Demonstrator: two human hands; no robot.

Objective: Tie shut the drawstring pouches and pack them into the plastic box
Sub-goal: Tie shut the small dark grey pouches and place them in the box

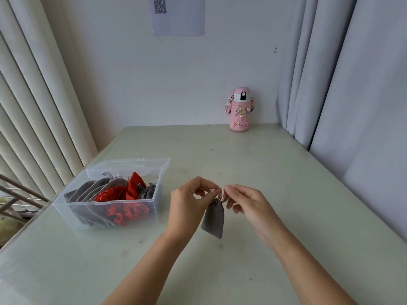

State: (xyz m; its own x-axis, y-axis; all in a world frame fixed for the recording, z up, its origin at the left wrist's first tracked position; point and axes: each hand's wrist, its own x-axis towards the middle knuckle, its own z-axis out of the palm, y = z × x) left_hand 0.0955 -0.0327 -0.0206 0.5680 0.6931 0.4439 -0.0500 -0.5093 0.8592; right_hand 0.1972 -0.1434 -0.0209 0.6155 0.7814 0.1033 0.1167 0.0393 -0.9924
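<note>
Pale green counter, scuffed, against a white wall. Left hand and right hand pinch the cord of a grey pouch hanging between them. Plastic box left of hands; pink bottle beyond; curtains right.

Pale green worktop running back to a plain white wall, its surface showing small specks and scuffs. Sheet of paper with a QR code hanging high on the wall. Pink water bottle with stickers standing upright at the far edge, against the wall. Grey curtains hanging in folds along the right. Cream vertical blinds lining the left, metal rails showing below them. Soft, even light falling throughout.
</note>
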